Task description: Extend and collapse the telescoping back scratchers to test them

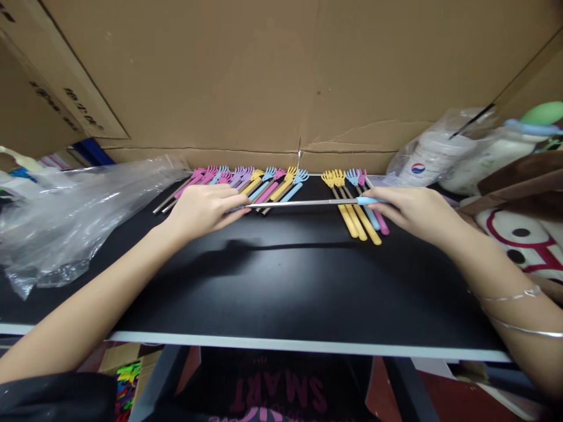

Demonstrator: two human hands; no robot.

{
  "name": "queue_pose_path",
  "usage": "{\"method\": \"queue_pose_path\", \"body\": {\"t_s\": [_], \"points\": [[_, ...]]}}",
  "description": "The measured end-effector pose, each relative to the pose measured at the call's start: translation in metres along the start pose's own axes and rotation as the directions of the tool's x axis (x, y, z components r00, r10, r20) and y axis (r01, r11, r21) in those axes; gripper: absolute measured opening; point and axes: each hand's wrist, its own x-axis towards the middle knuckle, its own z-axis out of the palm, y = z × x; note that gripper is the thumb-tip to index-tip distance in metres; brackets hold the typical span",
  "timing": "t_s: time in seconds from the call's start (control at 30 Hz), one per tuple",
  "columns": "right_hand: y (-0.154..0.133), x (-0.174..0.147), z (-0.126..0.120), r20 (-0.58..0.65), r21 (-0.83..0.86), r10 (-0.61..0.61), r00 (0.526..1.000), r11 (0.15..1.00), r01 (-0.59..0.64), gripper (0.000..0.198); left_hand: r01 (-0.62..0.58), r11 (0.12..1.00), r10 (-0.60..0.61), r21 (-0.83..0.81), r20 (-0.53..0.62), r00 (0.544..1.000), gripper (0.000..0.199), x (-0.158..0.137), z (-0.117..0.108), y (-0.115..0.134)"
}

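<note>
Brown cardboard wall (pixel 281 82) at the back; before it, black tabletop (pixel 281 305) with a pale front edge. Raised above the tabletop, nearly level: one back scratcher (pixel 303 203), thin silver rod, light blue handle at the right end, dark shadow (pixel 303 246) below. Left hand (pixel 209 208): pinching the left end between thumb and fingers, most of that end covered. Right hand (pixel 407 212): pinching the blue handle, thumb underneath.

Just behind the left hand and the rod, a slanting row of back scratchers (pixel 251 187) in pink, purple, yellow and blue, claws toward the cardboard. Beside the right hand, a smaller group (pixel 358 224): yellow, blue, pink, claws to the back, handles to the front.

Far left, crumpled clear plastic bag (pixel 57 217). Far right, white cup (pixel 433 155) in clear plastic; next to it, pale bottle (pixel 488 161); nearer, plush toy (pixel 523 234). Below the front edge, lower left, box of bright small pieces (pixel 127 381), too blurred to identify.
</note>
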Motion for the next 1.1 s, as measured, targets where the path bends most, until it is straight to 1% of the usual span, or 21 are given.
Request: {"method": "queue_pose_path", "body": {"t_s": [0.1,0.17,0.27,0.33,0.4,0.53,0.63,0.73,0.8,0.87,0.93,1.0,1.1], "points": [[-0.018,0.001,-0.002,-0.081,-0.004,-0.048,0.996,0.999,0.047,0.044,0.006,0.998,-0.008,-0.060,-0.029,1.000,0.028,0.004,-0.001,0.013],[-0.039,0.002,0.001,-0.116,0.003,-0.128,0.985,0.992,0.129,0.039,-0.013,0.991,0.010,-0.134,-0.024,1.000,0.027,0.007,0.000,0.028],[-0.067,0.002,0.007,-0.083,0.006,-0.263,0.961,0.964,0.264,0.035,-0.072,0.975,0.084,-0.212,0.046,0.995,0.030,0.010,0.002,0.049],[-0.078,0.002,0.011,-0.074,0.024,-0.294,0.953,0.955,0.297,0.036,-0.096,0.970,0.115,-0.222,0.076,0.990,0.032,0.012,0.003,0.057],[-0.081,0.002,0.012,-0.082,0.044,-0.292,0.953,0.954,0.296,0.036,-0.097,0.971,0.116,-0.219,0.077,0.990,0.031,0.012,0.003,0.059],[-0.078,0.002,0.008,-0.091,0.041,-0.289,0.953,0.955,0.293,0.037,-0.091,0.970,0.110,-0.224,0.073,0.991,0.029,0.012,0.002,0.056],[-0.075,0.002,0.004,-0.076,0.025,-0.279,0.957,0.959,0.281,0.039,-0.095,0.968,0.117,-0.233,0.083,0.990,0.028,0.014,0.000,0.051],[-0.066,0.001,-0.007,-0.044,0.000,-0.224,0.974,0.974,0.225,0.045,-0.106,0.969,0.125,-0.221,0.070,0.990,0.028,0.014,-0.007,0.037],[-0.054,0.000,-0.018,-0.027,-0.013,-0.161,0.987,0.987,0.160,0.051,-0.098,0.982,0.105,-0.163,0.038,0.994,0.028,0.013,-0.015,0.020],[-0.037,-0.002,-0.028,-0.022,0.000,-0.082,0.996,0.997,0.082,0.055,-0.050,0.998,0.051,-0.043,0.010,0.999,0.028,0.010,-0.023,0.002],[-0.020,-0.003,-0.036,-0.018,0.029,-0.011,1.000,1.000,0.012,0.058,0.014,0.999,-0.013,0.040,-0.006,1.000,0.029,0.007,-0.029,-0.012],[-0.005,-0.004,-0.039,0.025,0.086,0.025,0.999,0.996,-0.027,0.055,0.039,0.996,-0.039,0.077,0.003,0.999,0.030,0.006,-0.031,-0.019],[0.006,-0.005,-0.037,0.063,0.115,0.044,0.997,0.992,-0.051,0.051,0.031,0.997,-0.033,0.069,0.037,0.999,0.033,0.005,-0.028,-0.019]]}}
